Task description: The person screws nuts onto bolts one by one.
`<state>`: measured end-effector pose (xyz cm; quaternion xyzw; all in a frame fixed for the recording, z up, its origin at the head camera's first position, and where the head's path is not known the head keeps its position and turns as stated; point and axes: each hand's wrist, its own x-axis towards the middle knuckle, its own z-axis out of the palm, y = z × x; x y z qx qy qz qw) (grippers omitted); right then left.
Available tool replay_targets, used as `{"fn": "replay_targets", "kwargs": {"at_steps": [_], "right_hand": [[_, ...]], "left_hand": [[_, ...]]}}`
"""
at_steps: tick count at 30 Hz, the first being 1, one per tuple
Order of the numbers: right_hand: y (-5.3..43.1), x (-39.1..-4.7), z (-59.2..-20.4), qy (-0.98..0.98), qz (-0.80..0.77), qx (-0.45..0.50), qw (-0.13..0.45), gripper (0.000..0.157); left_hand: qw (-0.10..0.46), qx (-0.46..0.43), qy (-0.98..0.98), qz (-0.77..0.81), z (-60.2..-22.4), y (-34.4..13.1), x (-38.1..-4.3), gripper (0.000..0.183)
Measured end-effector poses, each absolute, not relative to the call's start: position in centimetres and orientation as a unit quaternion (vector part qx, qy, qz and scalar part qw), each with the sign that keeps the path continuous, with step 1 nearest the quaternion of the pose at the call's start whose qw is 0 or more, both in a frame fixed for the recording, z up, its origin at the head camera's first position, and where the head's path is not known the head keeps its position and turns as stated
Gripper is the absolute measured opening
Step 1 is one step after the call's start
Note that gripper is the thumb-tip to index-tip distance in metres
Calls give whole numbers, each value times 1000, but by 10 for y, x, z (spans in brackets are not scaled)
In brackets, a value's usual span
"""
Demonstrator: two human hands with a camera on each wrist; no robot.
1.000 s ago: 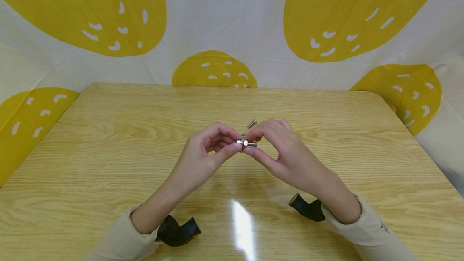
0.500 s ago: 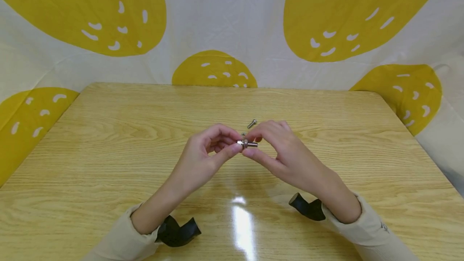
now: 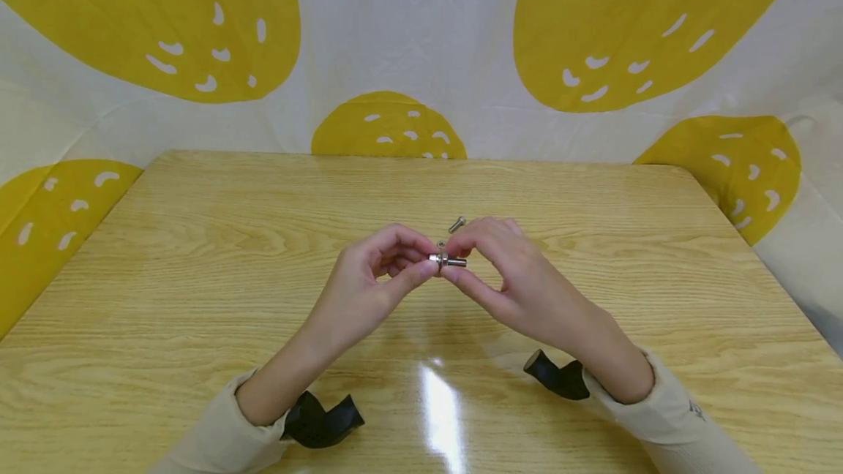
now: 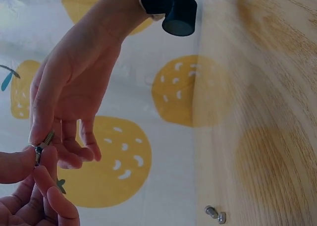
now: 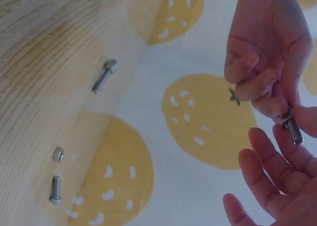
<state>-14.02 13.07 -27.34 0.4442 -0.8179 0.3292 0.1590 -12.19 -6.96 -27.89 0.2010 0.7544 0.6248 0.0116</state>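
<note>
Both hands meet over the middle of the wooden table in the head view, at a small metal bolt [image 3: 458, 262]. My left hand [image 3: 369, 280] pinches the bolt's head end between thumb and index finger. The shank points right, and a hex nut [image 3: 444, 260] is around it. On that nut are the thumb and index finger of my right hand [image 3: 520, 273], one on each side. In the right wrist view the threaded end [image 5: 295, 134] sticks out past the fingers. A loose bolt [image 3: 457, 224] and a loose nut [image 3: 441, 244] lie just beyond the hands.
In the right wrist view, two loose bolts, one farther up [image 5: 105, 76] and one lower [image 5: 56, 190], lie on the table with a nut [image 5: 58, 154]. A patterned cloth [image 3: 408, 42] hangs behind the table [image 3: 197, 240]. Each wrist carries a black mount [image 3: 556, 375].
The nut on the bolt shows different faces across the frames, having turned between the right thumb and index finger. The left hand stays in place with the bolt.
</note>
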Motion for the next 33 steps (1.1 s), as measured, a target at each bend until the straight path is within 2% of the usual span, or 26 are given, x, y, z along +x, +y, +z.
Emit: {"fn": "replay_targets", "kwargs": {"at_steps": [3, 10, 15, 23, 29, 33], "right_hand": [[130, -141, -275, -818, 331, 445, 153, 9], [130, -142, -279, -818, 329, 441, 168, 29], [131, -140, -276, -832, 332, 419, 147, 18], [130, -139, -272, -824, 330, 433, 159, 24], [129, -139, -274, -819, 328, 441, 165, 13], [129, -140, -277, -816, 329, 444, 169, 21]], "left_hand": [[12, 205, 753, 625, -279, -69, -121, 14], [16, 208, 755, 621, -279, -67, -120, 13], [10, 199, 759, 619, -279, -68, -120, 13], [9, 195, 755, 626, -280, -69, -121, 13], [10, 196, 753, 628, -280, -69, -121, 13], [11, 200, 752, 628, -280, -68, -120, 13]]}}
